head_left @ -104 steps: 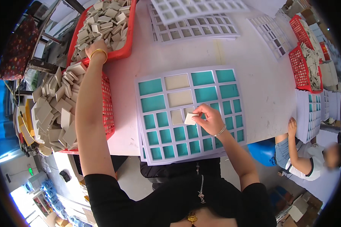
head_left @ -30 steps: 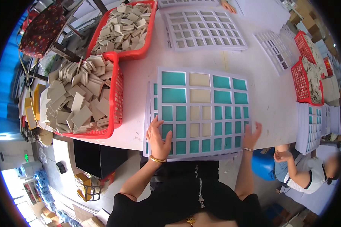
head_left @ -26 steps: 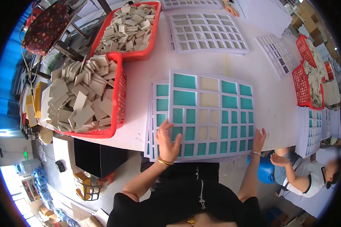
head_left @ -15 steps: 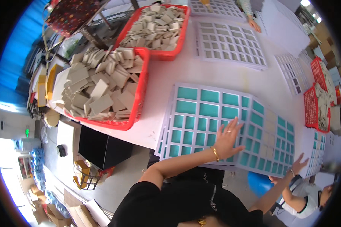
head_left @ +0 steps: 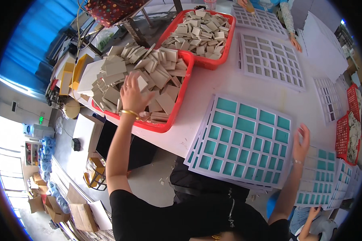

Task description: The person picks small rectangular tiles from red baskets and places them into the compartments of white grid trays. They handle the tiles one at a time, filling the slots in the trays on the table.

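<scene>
My left hand is over the near red basket, fingers apart, just above a heap of pale flat tiles. Whether its fingertips touch a tile I cannot tell. My right hand is open beside the right edge of a white grid board, with nothing seen in it. Teal squares and rectangles show in the board's cells. More boards lie stacked beneath it, their edges showing at the left. To the right, another partly teal grid board lies close to my right wrist.
Behind stands a second red basket of tiles. A grid board with greyish cells lies farther back, near a co-worker's hand. Red baskets stand at the right. Another person is at the lower right.
My left hand has gone from the teal board to the tile basket. The overlapping board has shifted right, off the front one. My right hand is now beside the front board's edge.
</scene>
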`<state>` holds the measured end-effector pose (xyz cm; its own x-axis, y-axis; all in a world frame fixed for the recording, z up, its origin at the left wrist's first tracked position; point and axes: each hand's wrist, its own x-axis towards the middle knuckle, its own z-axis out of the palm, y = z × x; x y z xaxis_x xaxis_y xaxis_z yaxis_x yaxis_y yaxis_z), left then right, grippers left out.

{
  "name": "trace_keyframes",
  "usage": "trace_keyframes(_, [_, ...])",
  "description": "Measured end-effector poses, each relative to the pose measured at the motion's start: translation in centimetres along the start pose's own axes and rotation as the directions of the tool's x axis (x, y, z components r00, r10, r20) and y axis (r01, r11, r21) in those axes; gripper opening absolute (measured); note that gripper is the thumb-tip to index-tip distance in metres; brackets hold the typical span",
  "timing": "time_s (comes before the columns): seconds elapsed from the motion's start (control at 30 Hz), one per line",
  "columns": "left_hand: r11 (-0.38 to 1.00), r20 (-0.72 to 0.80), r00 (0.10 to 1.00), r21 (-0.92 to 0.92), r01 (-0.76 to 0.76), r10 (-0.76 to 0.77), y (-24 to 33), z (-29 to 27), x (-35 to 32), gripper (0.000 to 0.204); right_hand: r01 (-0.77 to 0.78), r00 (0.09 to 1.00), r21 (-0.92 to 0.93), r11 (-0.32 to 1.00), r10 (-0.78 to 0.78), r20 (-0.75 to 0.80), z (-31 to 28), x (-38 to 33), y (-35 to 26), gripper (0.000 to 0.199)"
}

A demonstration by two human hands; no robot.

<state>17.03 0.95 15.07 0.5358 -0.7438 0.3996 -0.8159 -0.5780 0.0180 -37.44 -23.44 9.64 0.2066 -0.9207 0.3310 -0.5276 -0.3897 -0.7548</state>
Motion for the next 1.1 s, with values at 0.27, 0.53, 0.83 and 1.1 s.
trace_keyframes(0.27, [0.981,-0.02,0.995,-0.174,0.089,-0.093,-3.5,3.3,-0.2,0.04,0.316,0.808,0.344,0.884,-0.441,0.391,14.0,-1.3,-15.7,0.033])
trace_keyframes(0.53, [0.924,-0.245,0.964,-0.383,0.001,-0.102,-2.9,4.8,-1.1,0.027,0.369,0.626,0.506,0.78,-0.61,0.485,33.7,-4.9,-28.3,0.055])
trace_keyframes(0.83, [0.742,-0.492,0.784,-0.667,-0.061,-0.378,-3.2,6.0,-1.9,0.027,0.308,0.653,0.438,0.845,-0.522,0.548,34.4,-5.6,-29.6,0.027])
trace_keyframes(1.1, [0.586,-0.455,0.838,-0.782,-0.213,-0.303,3.5,2.7,-5.3,0.029,-0.017,0.947,0.494,0.869,-0.145,0.287,20.3,1.9,-14.7,0.029])
